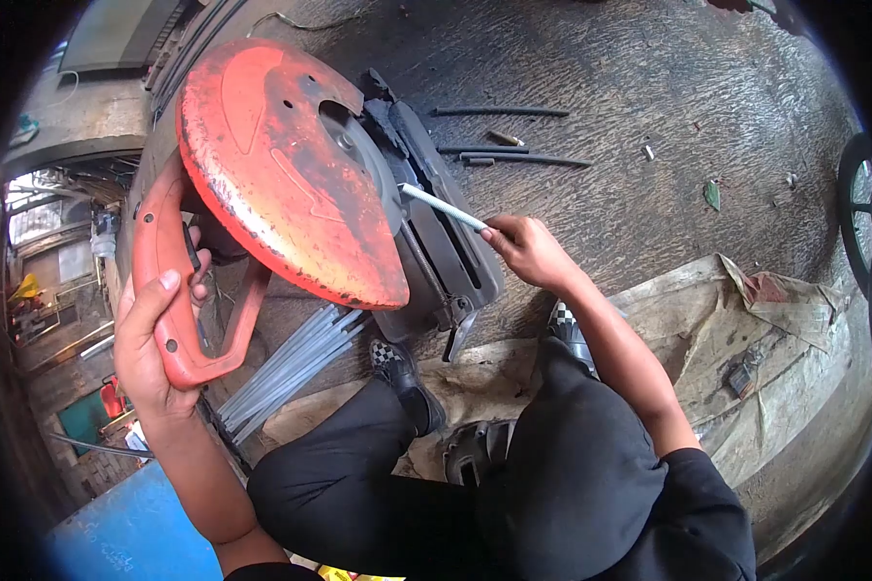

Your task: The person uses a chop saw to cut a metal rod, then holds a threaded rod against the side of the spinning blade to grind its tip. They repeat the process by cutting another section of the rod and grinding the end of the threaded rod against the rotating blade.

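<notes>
A red chop saw (pixel 291 184) with a scuffed blade guard fills the upper left of the head view. My left hand (pixel 153 334) is closed around its red loop handle (pixel 157 257), thumb on the outside and fingers near the black trigger. Below the guard, part of the grey cutting disc (pixel 376 160) shows. My right hand (pixel 533 254) pinches one end of a silver metal rod with a ribbed surface (pixel 444 206). The rod's other end reaches the disc's edge, above the dark slotted saw base (pixel 446 257).
A bundle of grey rods (pixel 286 373) lies left of my feet. Dark rods (pixel 499 111) and short offcuts lie on the wet-looking floor beyond the saw. A dirty tarp (pixel 688 358) spreads at right, and a blue panel (pixel 136 528) is at lower left.
</notes>
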{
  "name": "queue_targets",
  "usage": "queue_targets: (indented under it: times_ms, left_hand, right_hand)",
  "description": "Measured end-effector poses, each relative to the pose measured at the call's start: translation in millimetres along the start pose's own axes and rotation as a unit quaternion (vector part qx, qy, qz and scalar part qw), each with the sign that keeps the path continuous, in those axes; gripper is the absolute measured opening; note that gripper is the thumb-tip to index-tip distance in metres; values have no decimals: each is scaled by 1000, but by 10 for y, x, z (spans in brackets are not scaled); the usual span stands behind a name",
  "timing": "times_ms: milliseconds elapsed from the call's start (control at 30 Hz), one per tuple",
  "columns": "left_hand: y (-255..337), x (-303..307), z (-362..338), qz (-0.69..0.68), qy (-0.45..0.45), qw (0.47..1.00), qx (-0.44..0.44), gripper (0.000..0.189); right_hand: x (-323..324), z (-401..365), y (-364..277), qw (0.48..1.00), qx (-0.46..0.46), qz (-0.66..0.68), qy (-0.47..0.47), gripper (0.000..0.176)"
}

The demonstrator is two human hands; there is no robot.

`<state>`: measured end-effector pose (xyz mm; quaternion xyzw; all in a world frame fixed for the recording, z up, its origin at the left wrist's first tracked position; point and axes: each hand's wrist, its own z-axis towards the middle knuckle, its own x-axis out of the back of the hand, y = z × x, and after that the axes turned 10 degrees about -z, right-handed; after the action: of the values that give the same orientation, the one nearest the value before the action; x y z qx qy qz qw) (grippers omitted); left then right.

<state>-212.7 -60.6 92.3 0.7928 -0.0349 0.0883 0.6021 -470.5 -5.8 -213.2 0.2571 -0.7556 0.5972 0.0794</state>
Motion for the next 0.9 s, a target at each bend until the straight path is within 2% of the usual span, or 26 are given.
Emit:
queue_targets:
  times_ms: [67, 133, 267, 400, 467, 600, 800, 900]
  left_hand:
    - [-2, -19, -6, -3, 3, 1000, -3, 58]
    - [-1, -26, -10, -5, 7, 1000, -7, 58]
    - [-6, -43, -14, -5, 11, 1000, -7, 58]
    - [-7, -41, -16, -4, 14, 1000, -6, 58]
    - [-2, -34, -13, -3, 11, 1000, -5, 58]
    - [3, -42, -18, -1, 14, 1000, -7, 58]
    - [6, -31, -20, 2, 7, 1000, -7, 58]
    - [2, -44, -13, -1, 10, 1000, -4, 57]
  right_hand:
    - [-41, -21, -11, 1000, 2, 22, 1, 31]
    - [-122, -8, -26, 994, 48, 76, 60, 28]
    - [-135, 8, -50, 998, 40, -5, 39, 23]
    - [-167, -8, -48, 997, 48, -5, 54, 21]
    - [-208, 8, -6, 987, 104, -26, 122, 18]
    - [-158, 23, -11, 983, 124, -53, 126, 17]
    - [-119, -25, 2, 988, 126, -42, 84, 15]
    - [-75, -66, -28, 990, 117, -17, 72, 21]
